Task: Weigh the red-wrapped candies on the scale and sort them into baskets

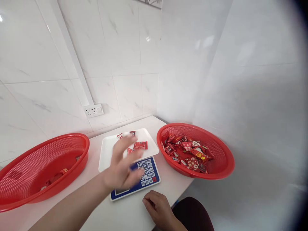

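My left hand [124, 165], slightly blurred, is over the digital scale with its fingers spread and nothing in them. Beneath it, the scale's white tray [108, 150] carries several small packets in red wrappers [141, 145], partly covered by my fingers. The scale's blue keypad panel [146, 171] shows number keys, and my hand hides part of it and of its display. My right hand [158, 207] rests at the table's near edge, just below the scale. Its fingers are loosely curled together, with no object visible in them.
To the right stands a red perforated basket [223, 160] with many red-wrapped packets [190, 150]. Another red basket [72, 141] at the left holds a few packets [56, 176]. Both flank the scale on the white table [173, 192]. Tiled walls [125, 96] and a power socket [93, 110] are behind.
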`<state>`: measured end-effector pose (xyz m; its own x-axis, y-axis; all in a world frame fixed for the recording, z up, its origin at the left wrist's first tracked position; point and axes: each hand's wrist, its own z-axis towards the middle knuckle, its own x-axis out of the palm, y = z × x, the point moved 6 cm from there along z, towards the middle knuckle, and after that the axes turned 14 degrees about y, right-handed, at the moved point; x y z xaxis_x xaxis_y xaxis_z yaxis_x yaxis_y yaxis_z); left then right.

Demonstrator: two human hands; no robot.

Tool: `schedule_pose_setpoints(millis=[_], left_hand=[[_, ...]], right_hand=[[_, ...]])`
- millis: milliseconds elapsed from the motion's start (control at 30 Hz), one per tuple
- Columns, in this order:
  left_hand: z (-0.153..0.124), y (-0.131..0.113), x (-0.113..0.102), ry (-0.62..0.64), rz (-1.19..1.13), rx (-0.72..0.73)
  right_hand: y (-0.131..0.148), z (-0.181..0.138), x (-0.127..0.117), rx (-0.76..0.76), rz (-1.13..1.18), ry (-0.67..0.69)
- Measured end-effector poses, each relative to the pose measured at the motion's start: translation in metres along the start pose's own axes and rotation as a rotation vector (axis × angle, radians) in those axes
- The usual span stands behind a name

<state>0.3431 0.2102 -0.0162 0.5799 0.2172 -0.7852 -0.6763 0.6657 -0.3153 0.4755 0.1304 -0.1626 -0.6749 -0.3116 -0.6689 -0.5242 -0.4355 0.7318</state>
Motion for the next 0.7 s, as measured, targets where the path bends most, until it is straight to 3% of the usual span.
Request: schedule_pose_setpoints(millis=[100, 267, 367, 500, 700], left_hand=[[0.046, 0.003, -0.004, 0.159, 0.097, -0.021], [0.083, 0.087, 0.041, 0.54, 0.171, -0.431], [0.084, 0.117, 0.053, 0.638, 0.158, -0.574], [0.078, 0.111, 0.055, 0.692, 0.144, -0.545], [0.055, 0.07, 0.055, 0.809, 0.079, -0.406]], right_hand=[[-0.001, 0.0, 0.001, 0.004, 0.0, 0.007], [-0.006, 0.0, 0.005, 0.013, -0.001, 0.022], [-0.008, 0.0, 0.006, 0.023, 0.004, 0.024], [-0.007, -0.001, 0.006, 0.014, 0.012, 0.024], [-0.008, -0.002, 0.006, 0.003, 0.037, 0.017]])
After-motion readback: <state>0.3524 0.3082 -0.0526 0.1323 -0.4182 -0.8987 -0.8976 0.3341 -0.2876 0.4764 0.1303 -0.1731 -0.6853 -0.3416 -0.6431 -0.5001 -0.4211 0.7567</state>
